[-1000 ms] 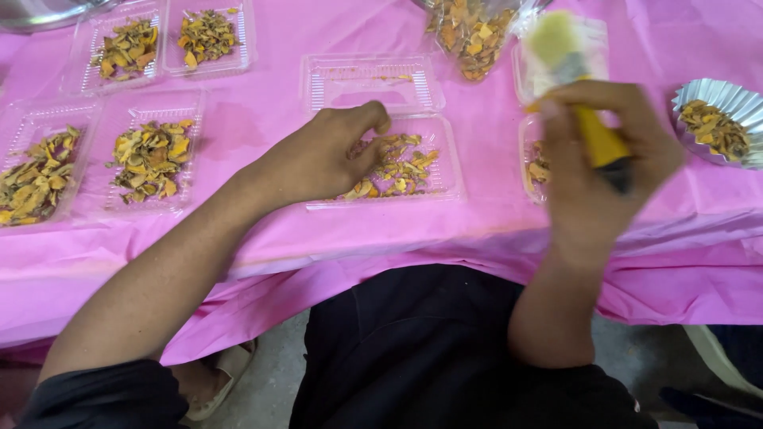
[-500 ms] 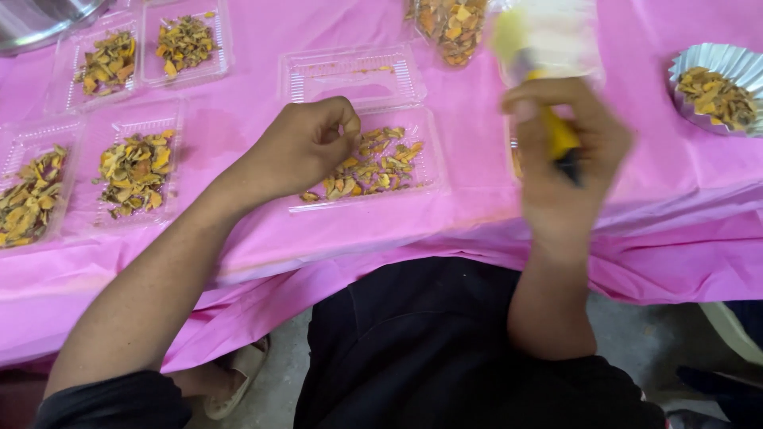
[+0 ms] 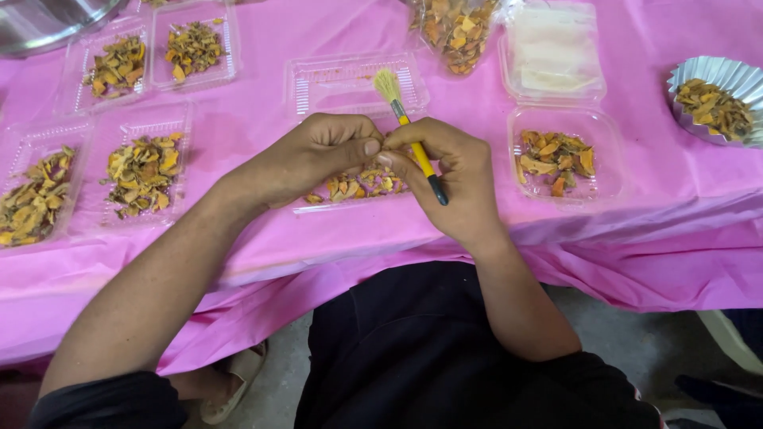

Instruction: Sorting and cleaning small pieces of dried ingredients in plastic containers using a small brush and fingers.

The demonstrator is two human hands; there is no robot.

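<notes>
Over the middle clear tray (image 3: 318,87), both hands meet w/ fingertips touching. Right hand (image 3: 449,179) is closed around a small brush (image 3: 409,131): yellow handle, dark end, pale bristles pointing up and away. Left hand (image 3: 318,159) is curled, thumb pinched to fingers; can't tell what, if anything, it holds. Below them, orange-yellow dried pieces (image 3: 366,184) lie in the tray's near half. More filled clear trays (image 3: 143,163) sit to the left on the pink tablecloth (image 3: 620,238); a foil cup (image 3: 715,99) of pieces is far right, another tray (image 3: 560,155) just beside the right hand.
</notes>
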